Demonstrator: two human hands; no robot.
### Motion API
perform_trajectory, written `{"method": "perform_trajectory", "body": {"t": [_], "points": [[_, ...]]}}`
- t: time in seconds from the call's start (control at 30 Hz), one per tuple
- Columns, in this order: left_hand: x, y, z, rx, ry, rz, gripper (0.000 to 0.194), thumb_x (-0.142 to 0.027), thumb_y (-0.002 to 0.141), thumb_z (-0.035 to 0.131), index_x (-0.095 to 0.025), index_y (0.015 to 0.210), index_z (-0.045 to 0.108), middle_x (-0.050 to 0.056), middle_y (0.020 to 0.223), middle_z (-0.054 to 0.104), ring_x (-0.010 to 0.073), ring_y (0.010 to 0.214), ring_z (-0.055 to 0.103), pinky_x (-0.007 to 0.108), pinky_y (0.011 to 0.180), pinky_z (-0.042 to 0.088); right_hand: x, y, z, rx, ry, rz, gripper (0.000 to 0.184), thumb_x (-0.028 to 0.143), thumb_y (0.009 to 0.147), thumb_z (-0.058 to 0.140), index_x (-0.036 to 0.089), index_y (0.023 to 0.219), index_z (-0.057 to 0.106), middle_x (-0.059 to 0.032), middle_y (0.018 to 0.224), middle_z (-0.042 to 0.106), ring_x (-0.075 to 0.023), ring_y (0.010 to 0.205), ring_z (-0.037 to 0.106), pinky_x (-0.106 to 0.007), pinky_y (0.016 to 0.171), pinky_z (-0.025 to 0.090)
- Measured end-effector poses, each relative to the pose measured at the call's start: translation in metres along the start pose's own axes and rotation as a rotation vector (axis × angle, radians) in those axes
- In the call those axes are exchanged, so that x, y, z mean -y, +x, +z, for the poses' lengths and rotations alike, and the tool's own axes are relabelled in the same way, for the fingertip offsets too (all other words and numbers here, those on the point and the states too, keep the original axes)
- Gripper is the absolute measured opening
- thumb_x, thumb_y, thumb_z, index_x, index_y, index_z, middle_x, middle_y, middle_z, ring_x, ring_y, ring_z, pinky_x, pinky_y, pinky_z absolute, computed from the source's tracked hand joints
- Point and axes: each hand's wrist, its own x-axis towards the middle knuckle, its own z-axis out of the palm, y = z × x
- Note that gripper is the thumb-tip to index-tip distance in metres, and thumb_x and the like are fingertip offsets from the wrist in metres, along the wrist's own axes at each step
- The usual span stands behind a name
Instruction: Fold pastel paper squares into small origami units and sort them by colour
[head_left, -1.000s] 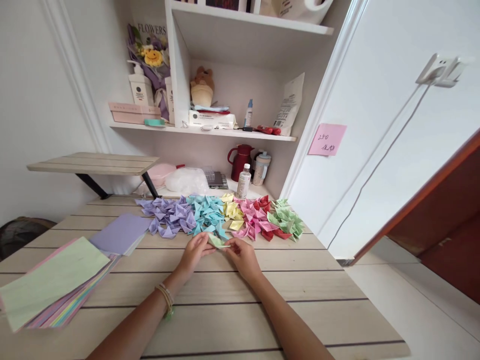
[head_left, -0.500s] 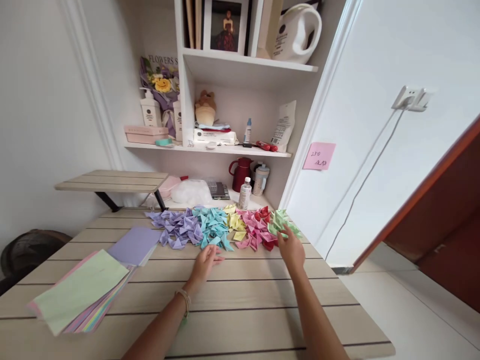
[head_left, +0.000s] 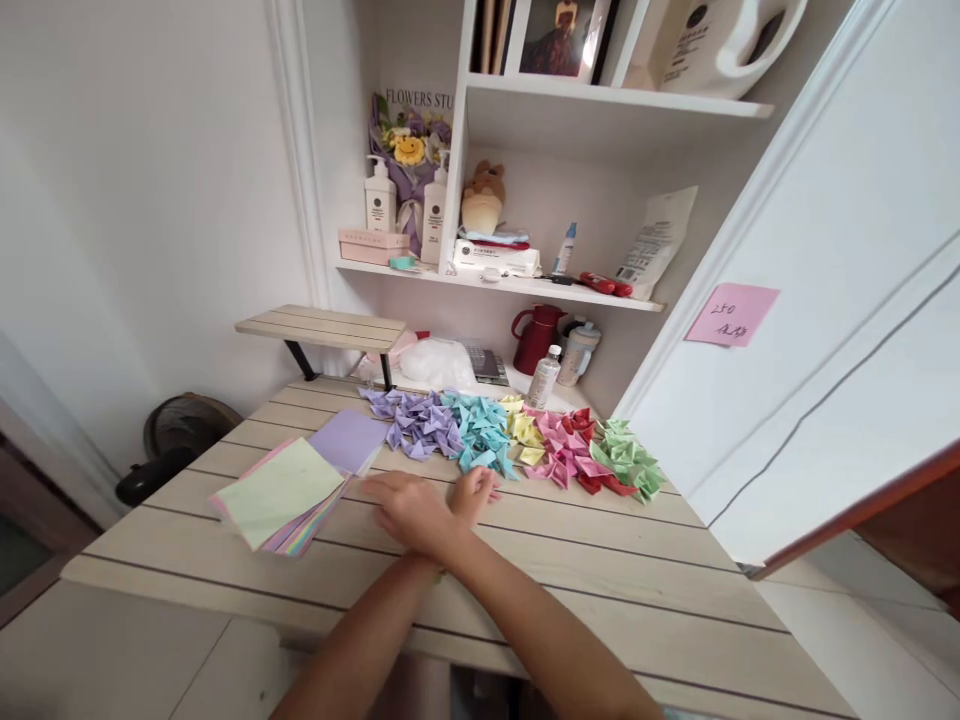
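Paper [head_left: 281, 488] lies fanned at left; the right hand [head_left: 411, 508], fingers extended just beside it, could scatter it by brushing. Left hand [head_left: 471, 491] curls; I cannot tell if it holds anything.

White-walled room with a slatted wooden table [head_left: 667, 570].
Behind the table's far edge stands a white shelving unit [head_left: 555, 180], between the left wall [head_left: 202, 180] and the right wall [head_left: 862, 150]. At the far left corner, a wooden riser [head_left: 322, 325] has black legs. Pale floor tiles [head_left: 817, 562] show beyond the right edge, near a reddish-brown door frame [head_left: 862, 508]. The light is soft and even.
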Motion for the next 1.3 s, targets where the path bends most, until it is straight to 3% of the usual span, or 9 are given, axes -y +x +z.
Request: {"method": "perform_trajectory", "body": {"t": [0.07,0.17,0.3,0.5,0.7,0.9,1.13,1.2,1.3], "points": [[0.003,-0.001,-0.001,0.073,-0.01,0.005,0.028,-0.045,0.076,0.052,-0.018,0.076,0.058,0.003,0.073,0.065,0.0168,0.066,0.065,0.028,0.061,0.051,0.012,0.04,0.018,0.079,-0.091,-0.193,0.041,0.013,0.082,0.045,0.015,0.123,0.044,-0.0114,0.122,0.054,-0.0185,0.107,0.052,-0.031,0.088,0.043],[0.009,-0.003,-0.002,0.116,-0.002,0.026,0.028,-0.045,0.078,0.048,-0.019,0.077,0.057,0.003,0.073,0.065,0.0174,0.068,0.065,0.029,0.063,0.051,0.018,0.073,0.045,0.113,-0.227,-0.303,0.037,0.008,0.085,0.04,0.014,0.121,0.043,-0.0154,0.125,0.052,-0.0193,0.108,0.052,-0.035,0.085,0.044],[0.013,-0.001,-0.003,0.145,0.043,0.041,0.027,-0.044,0.08,0.045,-0.019,0.078,0.056,0.003,0.072,0.065,0.0161,0.063,0.064,0.029,0.062,0.051,0.017,0.079,0.066,0.213,-0.348,-0.344,0.02,0.008,0.086,0.041,0.014,0.098,0.055,-0.0076,0.079,0.067,-0.0187,0.074,0.062,-0.032,0.066,0.048],[0.011,-0.002,-0.003,0.181,0.117,0.085,0.027,-0.041,0.081,0.043,-0.018,0.08,0.057,0.002,0.07,0.064,0.0148,0.062,0.063,0.027,0.06,0.049,0.01,0.075,0.06,0.093,-0.263,-0.238,0.013,0.011,0.082,0.049,0.015,0.078,0.06,-0.0066,0.078,0.066,-0.0174,0.075,0.06,-0.028,0.067,0.045],[0.01,-0.005,-0.004,0.211,0.239,0.136,0.027,-0.041,0.082,0.043,-0.018,0.078,0.058,0.001,0.069,0.064,0.0139,0.063,0.062,0.023,0.058,0.046,-0.001,0.048,0.046,-0.257,-0.02,0.126,0.017,0.017,0.081,0.053,0.021,0.088,0.068,-0.005,0.107,0.064,-0.0184,0.101,0.051,-0.032,0.088,0.036],[0.008,-0.003,-0.002,0.182,0.178,0.102,0.023,-0.038,0.078,0.048,-0.018,0.075,0.057,0.001,0.066,0.063,0.0134,0.058,0.061,0.022,0.056,0.045,0.005,0.044,0.038,0.038,-0.173,0.056,0.02,0.022,0.083,0.049,0.018,0.074,0.067,-0.0059,0.08,0.068,-0.02,0.083,0.055,-0.033,0.075,0.038],[0.002,-0.004,-0.006,0.123,0.048,0.039,0.022,-0.036,0.078,0.048,-0.017,0.072,0.057,0.001,0.063,0.062,0.0116,0.054,0.059,0.022,0.054,0.045,0.016,0.066,0.044,0.087,-0.088,0.178,0.018,0.026,0.084,0.052,0.019,0.078,0.067,-0.0048,0.083,0.069,-0.0171,0.078,0.061,-0.027,0.069,0.042],[0.001,-0.006,-0.006,0.135,0.052,0.037,0.021,-0.036,0.077,0.05,-0.017,0.073,0.058,0.001,0.063,0.062,0.012,0.054,0.058,0.022,0.053,0.044,0.013,0.059,0.043,-0.005,0.04,0.208,0.018,0.023,0.085,0.05,0.02,0.08,0.068,-0.0042,0.086,0.07,-0.0156,0.082,0.061,-0.024,0.071,0.044],[-0.001,-0.01,-0.007,0.184,0.024,0.007,0.025,-0.038,0.078,0.053,-0.015,0.079,0.062,0.003,0.065,0.063,0.0149,0.059,0.06,0.024,0.053,0.045,0.002,0.029,0.036,-0.366,0.3,0.326,0.02,0.017,0.083,0.048,0.02,0.089,0.067,-0.0041,0.095,0.068,-0.0155,0.088,0.061,-0.025,0.077,0.045]]}}
